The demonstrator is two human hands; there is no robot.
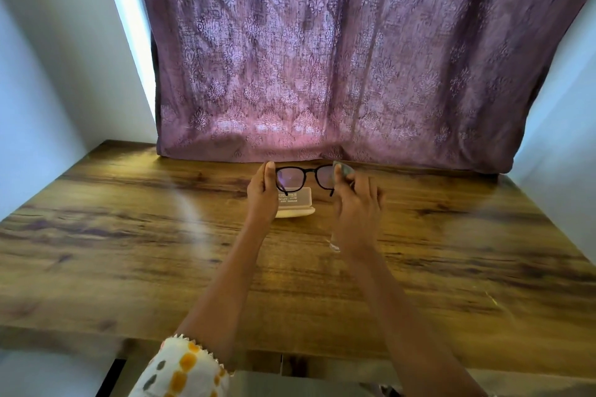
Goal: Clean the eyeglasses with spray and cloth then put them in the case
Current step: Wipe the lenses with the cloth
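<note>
- 2 hands hold the eyeglasses (290,179) in the air above the far edge of the desk (129,251), near its middle and just in front of the curtain (322,58). The temples are unfolded and point back towards the person.
- The left hand (263,192) pinches the left end of the frame, with the thumb along the rim and the fingers curled behind.
- The right hand (356,203) pinches a grey-green cloth (344,169) over the outer edge of the right lens, thumb on the near side. The other fingers are curled, and I cannot tell how far the cloth wraps.
- Under the glasses, a pale case (296,203) sits on the desk near the far edge. It looks open, but the left hand hides part of it.
- A clear thing (333,246) shows beside the right wrist. It may be the spray bottle, but too little shows to say.
- The glasses are probably light and thin. The frame looks stiff, yet the hinges and temples would give under a twist, and the lenses would scratch and smear easily.
- The safest hold is the rim or the hinge end, with no bare skin on a lens.
- The cloth is soft and limp, so rubbing a lens needs a finger on each of its 2 faces.
- Before the glasses go into the case, both temples need folding.
</note>
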